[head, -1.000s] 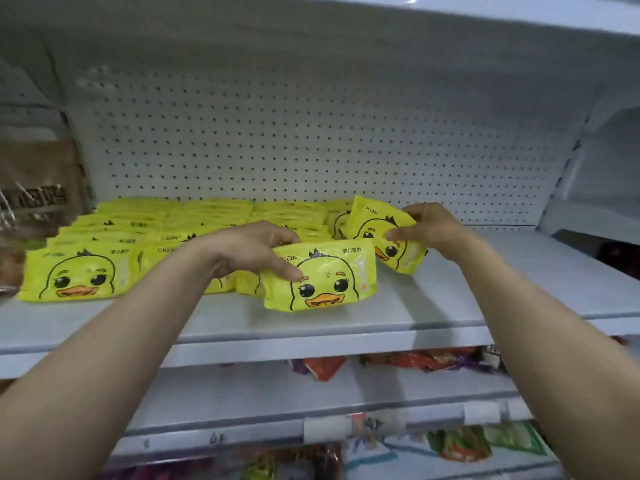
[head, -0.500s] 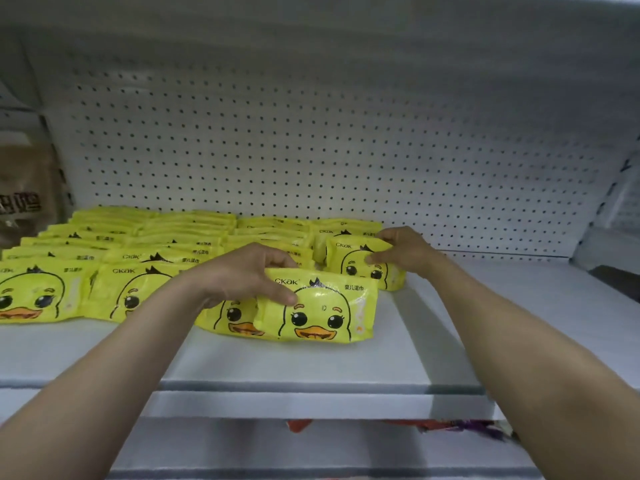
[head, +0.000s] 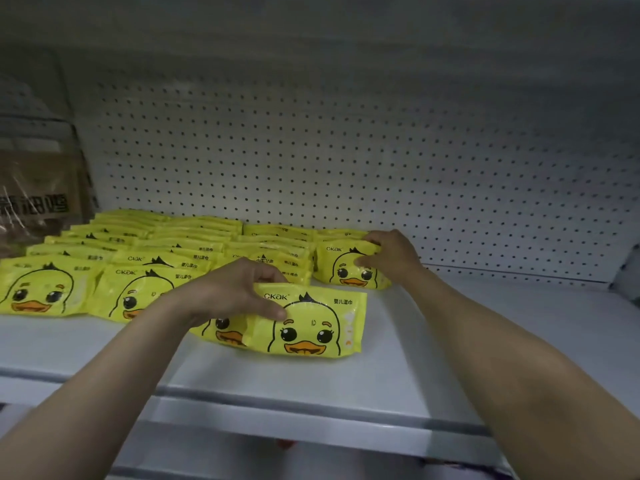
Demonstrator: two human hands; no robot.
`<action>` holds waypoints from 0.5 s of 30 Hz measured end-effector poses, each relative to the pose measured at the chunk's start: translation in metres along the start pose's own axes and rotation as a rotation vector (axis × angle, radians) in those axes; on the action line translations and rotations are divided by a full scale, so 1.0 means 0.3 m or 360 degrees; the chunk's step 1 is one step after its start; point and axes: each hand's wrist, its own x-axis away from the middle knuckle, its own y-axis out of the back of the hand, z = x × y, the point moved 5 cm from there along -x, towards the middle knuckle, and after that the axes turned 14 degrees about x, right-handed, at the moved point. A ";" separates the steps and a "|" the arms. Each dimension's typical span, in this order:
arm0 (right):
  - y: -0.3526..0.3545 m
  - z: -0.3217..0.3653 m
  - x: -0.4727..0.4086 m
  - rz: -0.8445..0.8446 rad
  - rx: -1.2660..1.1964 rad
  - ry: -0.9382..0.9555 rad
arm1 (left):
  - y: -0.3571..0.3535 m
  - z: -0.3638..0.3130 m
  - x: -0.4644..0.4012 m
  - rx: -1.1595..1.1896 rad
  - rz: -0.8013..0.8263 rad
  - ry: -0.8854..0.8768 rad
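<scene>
Yellow wet-wipe packs printed with a duck face fill the left half of a white shelf (head: 450,341) in rows. My left hand (head: 228,292) grips the top left corner of one front pack (head: 311,327), which leans over another pack at the shelf's front. Further back, my right hand (head: 391,252) holds a second pack (head: 341,265) by its right end, thumb on its face and fingers over its top edge. That pack sits at the right end of the rows, close to the pegboard back wall.
The rows of duck packs (head: 138,258) reach from the left edge to mid-shelf. A brown bagged product (head: 38,202) stands at far left. The white pegboard (head: 346,161) closes the back. Bare shelf lies to the right. A lower shelf edge (head: 311,427) shows below.
My right hand has carried its pack back and down onto the shelf at the end of the rows. My left hand stays on the front pack. The camera has moved closer and tilted up.
</scene>
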 end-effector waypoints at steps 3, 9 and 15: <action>0.000 0.023 0.006 -0.0016 0.0219 -0.0031 | -0.004 0.009 -0.005 0.0015 -0.0038 0.0026; 0.085 0.080 0.064 -0.0261 0.0113 0.0016 | -0.019 -0.012 -0.030 0.0156 -0.0131 -0.0010; 0.204 0.293 0.250 0.0798 -0.0593 0.0454 | -0.041 -0.084 -0.071 0.0211 -0.0199 -0.0147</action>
